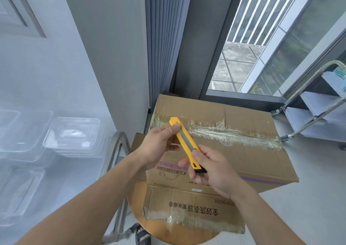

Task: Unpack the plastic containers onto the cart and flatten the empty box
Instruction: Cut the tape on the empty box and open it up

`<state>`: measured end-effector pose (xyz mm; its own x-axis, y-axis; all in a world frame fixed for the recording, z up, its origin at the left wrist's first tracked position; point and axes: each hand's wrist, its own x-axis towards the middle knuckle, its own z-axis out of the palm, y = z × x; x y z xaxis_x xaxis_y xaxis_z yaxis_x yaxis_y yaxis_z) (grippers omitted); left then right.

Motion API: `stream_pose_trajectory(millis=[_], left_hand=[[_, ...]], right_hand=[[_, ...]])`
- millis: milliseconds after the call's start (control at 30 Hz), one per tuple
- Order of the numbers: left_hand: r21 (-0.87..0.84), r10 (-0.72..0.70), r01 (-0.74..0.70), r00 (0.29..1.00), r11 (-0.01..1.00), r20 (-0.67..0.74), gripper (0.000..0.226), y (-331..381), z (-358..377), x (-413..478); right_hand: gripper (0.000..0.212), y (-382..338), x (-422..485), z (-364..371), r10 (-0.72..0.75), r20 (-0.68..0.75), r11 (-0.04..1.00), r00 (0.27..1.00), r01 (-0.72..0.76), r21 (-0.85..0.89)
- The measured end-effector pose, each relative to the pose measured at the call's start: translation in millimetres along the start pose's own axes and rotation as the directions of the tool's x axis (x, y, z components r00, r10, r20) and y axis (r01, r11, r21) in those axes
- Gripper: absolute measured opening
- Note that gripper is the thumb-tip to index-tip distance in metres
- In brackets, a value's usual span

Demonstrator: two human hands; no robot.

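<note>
Curtain (164, 38) behind the box (243, 151); your left hand (159, 143) and right hand (211, 171) pinch the knife (184, 141) above it: short blade, follow the tape (234, 135).

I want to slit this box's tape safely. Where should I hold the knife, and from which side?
Grip the knife by its rear half, at the black end cap, coming from the right as the right hand does now. Its long flat yellow body suits a wrapped grip, and the front end, pinched by the left hand, points toward the tape, so the blade likely comes out there.
</note>
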<state>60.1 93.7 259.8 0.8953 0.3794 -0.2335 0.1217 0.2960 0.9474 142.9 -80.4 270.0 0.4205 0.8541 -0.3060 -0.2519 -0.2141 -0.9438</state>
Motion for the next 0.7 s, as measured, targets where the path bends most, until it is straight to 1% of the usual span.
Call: stream_pose_trajectory(millis=[67,133,300,400,467,533,600,700], left_hand=[[-0.001,0.0,0.0,1.0,1.0,0.013,0.058,2,-9,9],[0.01,0.004,-0.005,0.999,1.0,0.033,0.063,4,-22,18],[0.028,-0.022,0.02,0.998,0.999,0.055,0.051,-2,-47,38],[0.0,-0.057,0.057,0.997,0.998,0.048,0.048,-9,-55,45],[-0.015,-0.081,0.082,0.994,0.997,0.068,0.042,-12,-58,47],[-0.014,-0.09,0.092,0.99,0.996,0.11,0.038,-13,-61,49],[0.008,-0.09,0.09,0.989,0.996,0.117,0.04,-12,-64,52],[0.084,-0.111,0.106,0.992,0.991,0.066,0.043,-9,-73,55]], right_hand=[[0.023,-2,14,7,0.002,-0.065,1.0,0.998,-0.003,-0.017],[0.022,-2,29,15,0.014,-0.113,1.0,0.994,-0.016,-0.017],[0.025,-1,58,32,0.057,-0.225,0.998,0.973,-0.063,-0.02],[0.036,-1,66,35,0.095,-0.257,0.993,0.962,-0.109,-0.042],[0.043,-3,71,35,0.161,-0.226,0.983,0.961,-0.176,-0.046],[0.037,-8,76,35,0.222,-0.151,0.967,0.963,-0.238,-0.097],[0.027,-13,83,35,0.221,-0.084,0.964,0.972,-0.231,-0.135],[0.021,-23,94,36,0.186,-0.055,0.962,0.981,-0.193,-0.194]])
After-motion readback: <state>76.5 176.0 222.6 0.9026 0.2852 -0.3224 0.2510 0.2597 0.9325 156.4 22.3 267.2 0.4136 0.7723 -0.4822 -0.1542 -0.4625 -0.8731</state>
